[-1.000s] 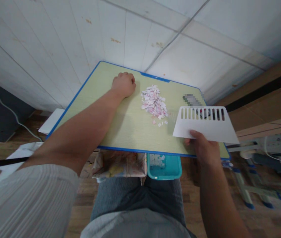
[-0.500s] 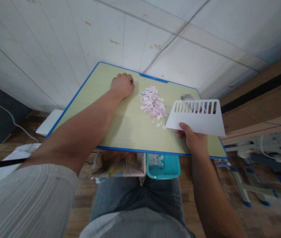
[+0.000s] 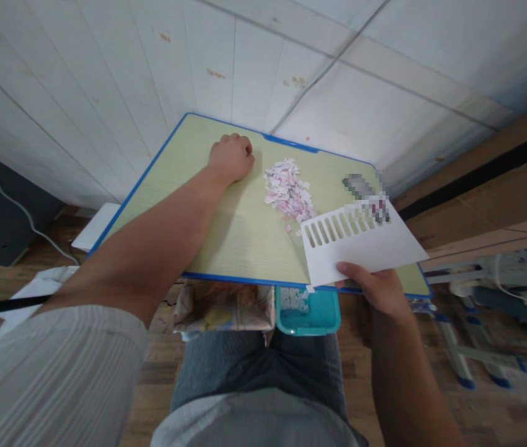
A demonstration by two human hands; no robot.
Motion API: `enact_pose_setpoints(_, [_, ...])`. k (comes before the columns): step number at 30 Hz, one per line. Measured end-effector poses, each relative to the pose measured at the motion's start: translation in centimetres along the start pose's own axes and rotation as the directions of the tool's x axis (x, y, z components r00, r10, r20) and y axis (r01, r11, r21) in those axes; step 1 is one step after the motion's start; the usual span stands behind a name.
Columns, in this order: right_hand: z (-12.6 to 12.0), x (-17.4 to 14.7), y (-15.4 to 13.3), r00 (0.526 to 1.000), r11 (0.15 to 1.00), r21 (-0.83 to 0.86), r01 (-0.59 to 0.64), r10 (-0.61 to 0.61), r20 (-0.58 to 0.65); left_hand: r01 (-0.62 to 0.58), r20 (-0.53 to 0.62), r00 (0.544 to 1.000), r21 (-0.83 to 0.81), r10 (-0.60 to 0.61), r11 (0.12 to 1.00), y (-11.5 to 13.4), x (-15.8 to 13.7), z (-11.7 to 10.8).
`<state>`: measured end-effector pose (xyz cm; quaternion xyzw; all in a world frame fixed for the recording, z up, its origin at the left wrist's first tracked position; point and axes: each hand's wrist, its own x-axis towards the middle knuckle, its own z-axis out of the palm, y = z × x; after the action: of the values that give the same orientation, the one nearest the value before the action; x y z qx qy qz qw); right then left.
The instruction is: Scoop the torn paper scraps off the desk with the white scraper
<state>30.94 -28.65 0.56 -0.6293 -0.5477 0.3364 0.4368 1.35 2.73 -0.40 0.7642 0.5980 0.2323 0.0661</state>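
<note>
On the left part of the folding table (image 3: 254, 251), my left hand (image 3: 232, 158) rests as a loose fist. Nothing shows in the hollow of its curled fingers. A heap of small white and pink paper scraps (image 3: 288, 189) lies to the right of that fist, apart from it. My right hand (image 3: 375, 287) grips a white card (image 3: 360, 253) with a row of slots along its far side, thumb on top. The card is tilted over the table's front right. Its near left corner is by the front edge, where a small scrap (image 3: 310, 289) sits.
Below the front edge are a teal plastic box (image 3: 307, 323) with white scraps inside and a paper-lined container (image 3: 226, 313). A pixelated object (image 3: 360, 186) lies at the table's back right. A white panelled wall (image 3: 263, 68) stands behind; cardboard boxes (image 3: 491, 192) are at right.
My right hand has drawn the slotted card towards me and turned it, its left end now at the front edge. Some loose scraps near the heap have shifted. My left fist stays put.
</note>
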Motion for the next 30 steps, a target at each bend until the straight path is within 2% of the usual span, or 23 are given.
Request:
enact_pose_setpoints(3, [-0.3, 0.1, 0.2, 1.000, 0.999, 0.019, 0.025, -0.025, -0.008, 0.004, -0.001, 1.000, -0.021, -0.004, 1.000, 0.0, 0.0, 0.0])
enact_pose_setpoints(6, [0.0, 0.6, -0.1, 0.996, 0.999, 0.002, 0.049, -0.048, -0.077, 0.003, 0.001, 1.000, -0.039, -0.003, 0.999, 0.0, -0.1, 0.0])
enact_pose_setpoints(10, [1.7, 2.1, -0.5, 0.972, 0.999, -0.022, 0.038, -0.043, -0.232, 0.003, 0.006, 1.000, -0.036, -0.002, 0.999, 0.1, -0.3, -0.2])
enact_pose_setpoints(13, [3.3, 3.3, -0.5, 0.959, 1.000, -0.022, 0.017, -0.022, -0.281, 0.002, 0.006, 1.000, -0.017, -0.002, 1.000, 0.2, -0.4, -0.4])
enact_pose_setpoints(20, [4.5, 3.9, -1.0, 0.974, 0.997, -0.069, 0.019, -0.034, -0.224, -0.004, 0.002, 1.000, -0.014, 0.004, 1.000, 0.3, -0.4, -0.3])
enact_pose_setpoints(30, [2.5, 1.3, -1.7, 0.997, 0.998, -0.047, 0.043, -0.045, -0.059, 0.015, 0.050, 0.999, -0.021, -0.014, 1.000, 0.9, -0.9, -1.2])
